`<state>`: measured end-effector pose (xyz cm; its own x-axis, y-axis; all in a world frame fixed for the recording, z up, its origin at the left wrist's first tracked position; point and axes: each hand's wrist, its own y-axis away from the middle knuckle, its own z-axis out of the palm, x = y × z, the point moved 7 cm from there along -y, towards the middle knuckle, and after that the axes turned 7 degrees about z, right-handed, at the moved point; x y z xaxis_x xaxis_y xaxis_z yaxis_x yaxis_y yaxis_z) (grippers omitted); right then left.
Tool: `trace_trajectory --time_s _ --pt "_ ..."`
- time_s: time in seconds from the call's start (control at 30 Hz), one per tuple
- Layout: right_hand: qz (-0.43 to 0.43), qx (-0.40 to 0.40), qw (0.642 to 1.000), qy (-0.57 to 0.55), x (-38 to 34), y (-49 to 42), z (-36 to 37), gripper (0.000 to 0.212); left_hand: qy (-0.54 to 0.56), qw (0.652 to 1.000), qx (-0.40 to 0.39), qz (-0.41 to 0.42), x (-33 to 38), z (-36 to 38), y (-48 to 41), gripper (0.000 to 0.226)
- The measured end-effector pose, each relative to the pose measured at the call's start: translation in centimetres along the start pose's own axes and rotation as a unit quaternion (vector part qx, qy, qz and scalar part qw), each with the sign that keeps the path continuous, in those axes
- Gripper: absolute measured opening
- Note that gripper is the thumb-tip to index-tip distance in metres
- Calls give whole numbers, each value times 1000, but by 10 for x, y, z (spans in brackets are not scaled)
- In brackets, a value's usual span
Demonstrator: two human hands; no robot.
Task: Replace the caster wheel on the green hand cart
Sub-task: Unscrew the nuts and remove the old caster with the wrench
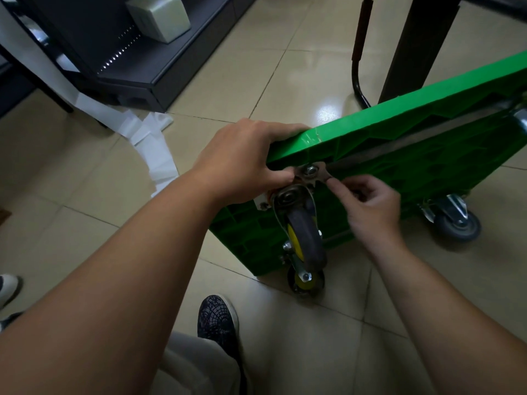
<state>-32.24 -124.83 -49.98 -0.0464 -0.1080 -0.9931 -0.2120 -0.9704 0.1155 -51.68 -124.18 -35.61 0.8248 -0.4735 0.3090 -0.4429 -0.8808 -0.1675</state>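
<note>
The green hand cart [399, 132] stands tipped on its edge on the tiled floor, underside toward me. A caster wheel [305, 238] with a grey tyre and yellow hub sits at the near corner, its metal mounting plate [312, 173] with a nut against the cart's underside. My left hand [242, 161] grips the cart's top corner, fingers over the edge and thumb by the plate. My right hand [368, 203] pinches the plate's right corner with curled fingers. A second yellow-hubbed caster [305, 280] lies on the floor below.
A grey caster [456, 220] is mounted at the cart's right. Dark shelving [137, 67] with a beige box stands at the back left, white paper strips [154, 149] on the floor before it. A black post [413, 47] rises behind the cart. My patterned shoe [218, 320] is below.
</note>
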Motion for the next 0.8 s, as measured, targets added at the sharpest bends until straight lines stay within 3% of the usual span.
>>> trace_trajectory --time_s 0.17,0.27,0.43,0.57,0.67,0.73,0.8 --pt "-92 7 983 161 -38 -12 -22 29 8 1000 -9 -3 0 0 0 63" --pt "-152 25 948 280 -71 -7 -28 35 12 1000 -4 2 0 -1 -1 63" --pt "-361 19 802 476 -153 15 -6 42 -4 1000 -6 9 0 0 0 65" --pt "-468 -36 646 602 -192 29 32 42 -15 1000 4 11 1 -1 0 65" --pt "-497 -61 568 653 -198 38 50 39 -14 1000 2 10 0 0 1 64" --pt "-496 -57 555 666 -199 39 47 39 -16 1000 -1 10 1 0 0 64" --pt "-482 -45 594 642 -200 39 32 41 -19 1000 -5 12 2 0 0 63"
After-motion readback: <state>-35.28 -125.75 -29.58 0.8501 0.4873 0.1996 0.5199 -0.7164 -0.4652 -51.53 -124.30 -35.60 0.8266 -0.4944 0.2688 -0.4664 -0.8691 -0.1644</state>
